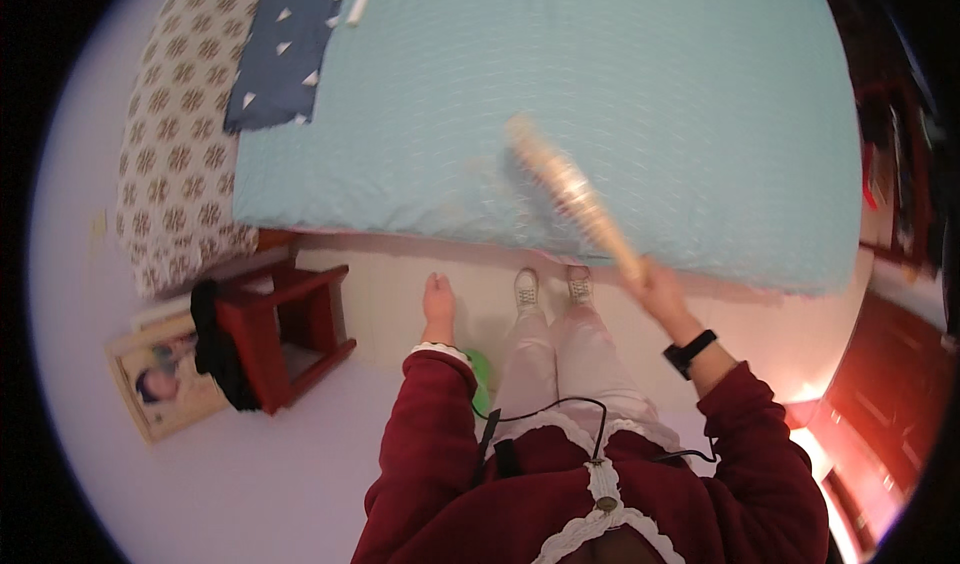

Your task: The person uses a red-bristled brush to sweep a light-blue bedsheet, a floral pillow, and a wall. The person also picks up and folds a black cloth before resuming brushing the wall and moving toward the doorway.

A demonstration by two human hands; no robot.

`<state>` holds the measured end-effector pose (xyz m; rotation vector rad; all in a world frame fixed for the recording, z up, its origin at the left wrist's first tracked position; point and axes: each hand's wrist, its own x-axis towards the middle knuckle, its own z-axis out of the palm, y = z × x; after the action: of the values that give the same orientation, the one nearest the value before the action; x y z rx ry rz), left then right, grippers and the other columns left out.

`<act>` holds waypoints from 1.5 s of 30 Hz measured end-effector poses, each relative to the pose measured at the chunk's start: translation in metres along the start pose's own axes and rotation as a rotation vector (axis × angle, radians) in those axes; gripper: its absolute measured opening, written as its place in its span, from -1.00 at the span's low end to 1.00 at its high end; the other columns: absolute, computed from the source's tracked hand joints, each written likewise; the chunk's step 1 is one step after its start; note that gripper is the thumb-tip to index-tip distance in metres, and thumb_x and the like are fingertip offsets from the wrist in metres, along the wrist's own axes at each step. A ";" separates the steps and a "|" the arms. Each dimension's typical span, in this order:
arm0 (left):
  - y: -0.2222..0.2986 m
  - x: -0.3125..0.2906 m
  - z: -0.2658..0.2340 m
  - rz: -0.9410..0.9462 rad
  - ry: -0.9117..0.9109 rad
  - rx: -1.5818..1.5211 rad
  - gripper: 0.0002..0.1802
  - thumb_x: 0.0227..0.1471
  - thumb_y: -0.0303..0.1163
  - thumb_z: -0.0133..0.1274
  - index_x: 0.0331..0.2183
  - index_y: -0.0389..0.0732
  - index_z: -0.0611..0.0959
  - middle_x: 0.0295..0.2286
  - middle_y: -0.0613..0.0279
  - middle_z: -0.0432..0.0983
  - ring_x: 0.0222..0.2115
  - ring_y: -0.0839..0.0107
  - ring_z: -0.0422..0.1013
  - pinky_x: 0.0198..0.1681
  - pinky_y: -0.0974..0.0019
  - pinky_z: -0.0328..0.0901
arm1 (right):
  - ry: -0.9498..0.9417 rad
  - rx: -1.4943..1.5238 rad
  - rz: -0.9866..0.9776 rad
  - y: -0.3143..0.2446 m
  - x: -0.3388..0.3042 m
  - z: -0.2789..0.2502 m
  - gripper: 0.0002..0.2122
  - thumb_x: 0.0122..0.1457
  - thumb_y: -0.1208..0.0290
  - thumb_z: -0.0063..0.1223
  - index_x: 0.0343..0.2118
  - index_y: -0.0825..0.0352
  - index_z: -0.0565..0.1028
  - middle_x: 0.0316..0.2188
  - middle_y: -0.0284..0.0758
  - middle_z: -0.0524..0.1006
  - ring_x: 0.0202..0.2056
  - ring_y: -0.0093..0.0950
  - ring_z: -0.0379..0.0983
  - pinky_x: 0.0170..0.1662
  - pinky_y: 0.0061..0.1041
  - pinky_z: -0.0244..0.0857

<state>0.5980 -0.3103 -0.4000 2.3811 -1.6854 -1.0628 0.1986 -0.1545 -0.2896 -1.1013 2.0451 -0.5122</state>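
One brush (574,194): right hand's (652,290) grip closed round its near end. Long axis runs up-left from the grip, over the bed (720,114); blur hides contact. Left hand (438,296) well apart, nothing visible in it; can't tell finger curl.

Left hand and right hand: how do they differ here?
The right hand grips a long, pale brush-like tool, while the left hand shows nothing in its grip. A black wristband sits behind the right hand; a white frilled cuff borders the left. Both have dark red sleeves.
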 end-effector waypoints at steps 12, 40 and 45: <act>-0.111 -0.059 0.034 -0.299 -0.141 -0.272 -0.28 0.13 0.03 -0.08 0.17 -0.24 0.31 -0.03 -0.23 0.43 0.03 -0.01 0.36 0.10 0.14 0.23 | 0.302 0.358 0.452 -0.001 0.122 0.152 -0.71 -0.02 0.34 0.18 -0.40 0.49 0.40 -0.55 -0.08 0.52 -0.53 -0.22 0.52 -0.45 -0.24 0.37; -0.423 0.042 -0.073 -0.734 0.095 -0.689 -0.29 0.19 -0.10 -0.05 0.26 -0.10 0.12 -0.33 0.26 0.48 -0.36 0.44 0.40 -0.38 0.15 0.34 | -0.540 -0.347 -0.914 -0.408 0.134 0.484 -0.82 0.01 0.44 0.11 -0.35 0.38 0.41 -0.63 -0.20 0.46 -0.69 -0.33 0.42 -0.67 -0.37 0.27; -0.382 0.045 -0.113 -0.876 0.105 -1.166 -0.35 0.19 -0.12 -0.05 0.22 -0.15 0.21 -0.34 0.27 0.47 -0.40 0.44 0.38 -0.41 0.17 0.34 | -0.257 0.110 -0.121 -0.440 0.181 0.457 -0.82 -0.01 0.43 0.08 -0.39 0.39 0.38 -0.59 -0.12 0.48 -0.53 -0.21 0.49 -0.52 -0.23 0.27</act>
<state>0.9812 -0.2304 -0.4892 2.0977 0.2268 -1.3575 0.7212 -0.5477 -0.3789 -1.1650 1.7173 -0.5088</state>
